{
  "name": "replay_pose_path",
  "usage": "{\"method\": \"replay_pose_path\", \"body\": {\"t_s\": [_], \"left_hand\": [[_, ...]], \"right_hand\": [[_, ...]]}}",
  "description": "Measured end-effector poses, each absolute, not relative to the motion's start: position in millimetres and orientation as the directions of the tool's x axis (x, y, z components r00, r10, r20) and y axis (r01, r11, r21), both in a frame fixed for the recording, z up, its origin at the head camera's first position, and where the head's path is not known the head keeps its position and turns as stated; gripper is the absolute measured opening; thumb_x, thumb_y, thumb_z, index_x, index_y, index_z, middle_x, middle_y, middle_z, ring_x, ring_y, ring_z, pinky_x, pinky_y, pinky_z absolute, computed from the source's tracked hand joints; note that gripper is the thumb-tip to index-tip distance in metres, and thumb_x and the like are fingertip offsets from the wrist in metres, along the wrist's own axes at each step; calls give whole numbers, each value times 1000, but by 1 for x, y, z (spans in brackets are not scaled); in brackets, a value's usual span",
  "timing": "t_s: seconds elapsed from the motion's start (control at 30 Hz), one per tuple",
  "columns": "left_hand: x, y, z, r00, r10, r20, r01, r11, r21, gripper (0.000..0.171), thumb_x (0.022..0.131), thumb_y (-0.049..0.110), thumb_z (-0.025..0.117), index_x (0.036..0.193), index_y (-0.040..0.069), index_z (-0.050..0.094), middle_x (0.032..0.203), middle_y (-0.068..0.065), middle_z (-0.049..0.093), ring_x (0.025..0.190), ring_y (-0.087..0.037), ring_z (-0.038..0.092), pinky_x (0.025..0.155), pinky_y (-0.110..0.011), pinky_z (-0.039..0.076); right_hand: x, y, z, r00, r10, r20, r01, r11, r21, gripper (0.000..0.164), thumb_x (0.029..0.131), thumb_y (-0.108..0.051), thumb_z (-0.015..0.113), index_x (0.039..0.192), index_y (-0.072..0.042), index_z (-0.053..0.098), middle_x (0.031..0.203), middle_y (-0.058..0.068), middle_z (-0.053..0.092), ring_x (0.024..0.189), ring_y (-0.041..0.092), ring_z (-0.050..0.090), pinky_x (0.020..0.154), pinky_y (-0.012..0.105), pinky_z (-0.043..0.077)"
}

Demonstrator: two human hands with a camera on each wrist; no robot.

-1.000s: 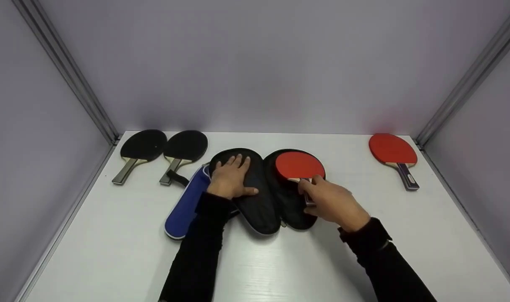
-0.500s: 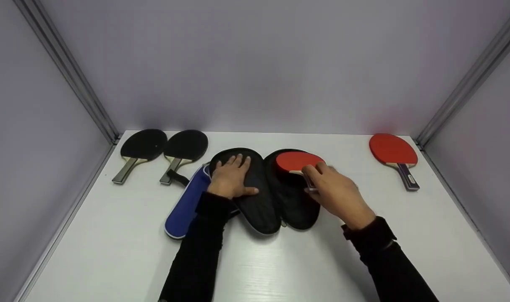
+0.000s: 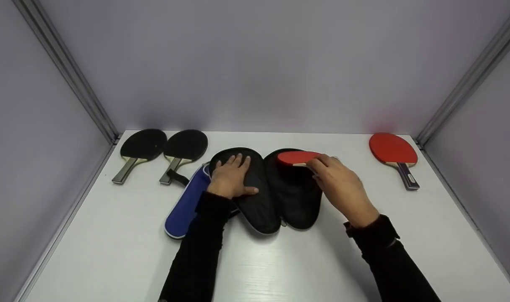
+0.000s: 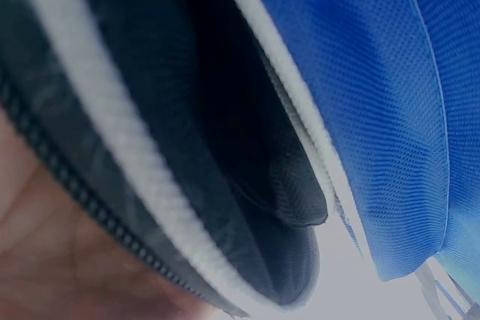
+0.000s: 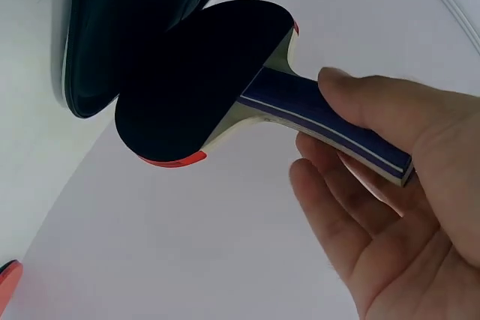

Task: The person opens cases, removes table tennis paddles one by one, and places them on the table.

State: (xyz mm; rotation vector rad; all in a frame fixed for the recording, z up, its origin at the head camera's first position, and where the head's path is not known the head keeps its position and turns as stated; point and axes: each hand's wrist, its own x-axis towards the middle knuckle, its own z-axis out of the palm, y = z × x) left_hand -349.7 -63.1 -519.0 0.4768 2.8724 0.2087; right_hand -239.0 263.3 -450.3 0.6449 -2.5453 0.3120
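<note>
A black-lined paddle case [image 3: 263, 207] lies spread in two halves at the middle of the table. My left hand [image 3: 231, 178] rests flat on its left half, fingers spread. Over the right half, my right hand [image 3: 343, 188] holds a table tennis paddle [image 3: 296, 157] by its handle, the red face up and tilted, the handle end raised. In the right wrist view, thumb and fingers pinch the dark blue handle [image 5: 315, 114], and the black underside of the blade shows. Blue fabric [image 4: 375, 110] with white piping appears close up in the left wrist view, beside the dark lining.
A blue case [image 3: 185, 209] with a black strap lies partly under the spread case's left half. Two black paddles, one far left [image 3: 143, 144] and one beside it [image 3: 187, 144], lie at the back. Another red paddle [image 3: 392, 149] lies back right. Walls enclose the table.
My right hand has lifted the paddle's handle end up and slightly away, so its red face appears narrower. The left hand stays in place on the case.
</note>
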Motion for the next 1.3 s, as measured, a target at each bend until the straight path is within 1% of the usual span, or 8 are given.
{"method": "replay_pose_path", "body": {"t_s": [0.1, 0.23, 0.43, 0.6, 0.87, 0.97, 1.2, 1.3], "left_hand": [[-351, -64, -520, -923, 336, -190, 303, 936, 181, 123, 101, 77, 80, 191, 23, 17, 199, -14, 14, 187, -39, 15, 150, -72, 19], [-351, -64, -522, -924, 336, -181, 304, 935, 181, 123, 100, 77, 81, 190, 23, 18, 199, -14, 15, 187, -39, 16, 150, -71, 20], [-353, -63, -523, -926, 331, -182, 302, 938, 172, 123, 100, 78, 81, 190, 24, 17, 200, -13, 15, 187, -38, 16, 150, -71, 20], [-353, -63, -522, -925, 332, -182, 303, 938, 169, 123, 100, 78, 81, 190, 23, 17, 199, -13, 15, 187, -38, 17, 150, -71, 20], [-351, -63, -520, -922, 329, -203, 296, 939, 175, 123, 101, 78, 80, 191, 23, 15, 200, -13, 12, 187, -38, 14, 151, -71, 18], [-351, -63, -519, -920, 330, -211, 300, 940, 163, 123, 102, 78, 78, 191, 23, 13, 200, -12, 11, 187, -38, 13, 151, -70, 18], [-350, -61, -517, -920, 324, -219, 298, 944, 142, 123, 102, 79, 77, 191, 23, 12, 200, -12, 11, 187, -37, 13, 151, -70, 18], [-353, -62, -520, -921, 325, -215, 300, 944, 139, 124, 101, 79, 78, 191, 24, 13, 200, -13, 12, 187, -37, 14, 151, -70, 18]], "right_hand": [[-240, 266, -450, -752, -349, 559, -485, 867, -112, 33, 102, 2, 88, 131, -10, 79, 128, 12, 83, 117, 37, 81, 94, 50, 73], [-242, 269, -448, -752, -286, 594, -441, 888, -129, 31, 104, 0, 86, 132, -11, 79, 129, 13, 85, 118, 39, 83, 94, 52, 73], [-247, 279, -440, -761, -210, 614, -388, 905, -172, 22, 107, -2, 83, 129, -5, 81, 128, 16, 86, 116, 42, 84, 98, 58, 72], [-248, 289, -435, -782, -179, 597, -380, 896, -230, 21, 106, -3, 84, 126, -5, 82, 127, 16, 87, 115, 44, 84, 95, 61, 71], [-251, 306, -430, -746, -146, 650, -397, 881, -258, 23, 103, -2, 88, 124, -6, 82, 126, 16, 87, 114, 43, 85, 95, 62, 71], [-251, 313, -427, -749, -114, 652, -380, 880, -284, 24, 102, -1, 88, 125, -7, 82, 126, 16, 87, 115, 43, 85, 95, 63, 71], [-252, 333, -419, -755, -57, 653, -348, 879, -325, 27, 100, 6, 87, 124, -4, 83, 119, 21, 87, 107, 47, 83, 93, 65, 68], [-251, 341, -417, -761, -35, 648, -328, 882, -339, 27, 100, 6, 87, 124, -4, 83, 119, 22, 86, 108, 47, 82, 91, 66, 67]]}}
